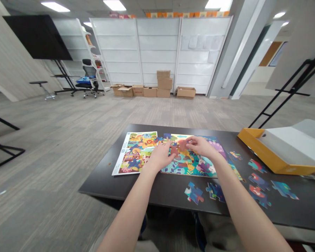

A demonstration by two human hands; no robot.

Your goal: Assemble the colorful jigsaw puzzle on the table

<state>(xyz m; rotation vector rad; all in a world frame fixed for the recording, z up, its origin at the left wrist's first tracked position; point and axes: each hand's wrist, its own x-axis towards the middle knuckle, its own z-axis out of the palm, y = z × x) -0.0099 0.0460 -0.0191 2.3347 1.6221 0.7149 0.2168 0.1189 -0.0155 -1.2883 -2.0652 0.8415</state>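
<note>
A partly joined jigsaw puzzle [191,165] with colourful animal pictures lies on the dark table. My left hand [160,156] rests over its left side, thumb and fingers apart, near a brown animal figure [174,150]. At the puzzle's upper middle, my right hand [201,146] pinches a reddish-brown puzzle piece [183,144]; whether that piece is seated among the others cannot be made out. Left of the puzzle lies a printed picture sheet [136,154], partly behind my left hand. Loose puzzle pieces [194,193] lie near the front edge, one partly covered by my right forearm.
More loose pieces [258,195] are scattered on the right of the table [107,185]. A yellow box [275,154] with a white inside stands at the right edge. Beyond the table are cardboard boxes [164,84], white shelving [157,52], an office chair [87,78] and a screen on a stand [39,38].
</note>
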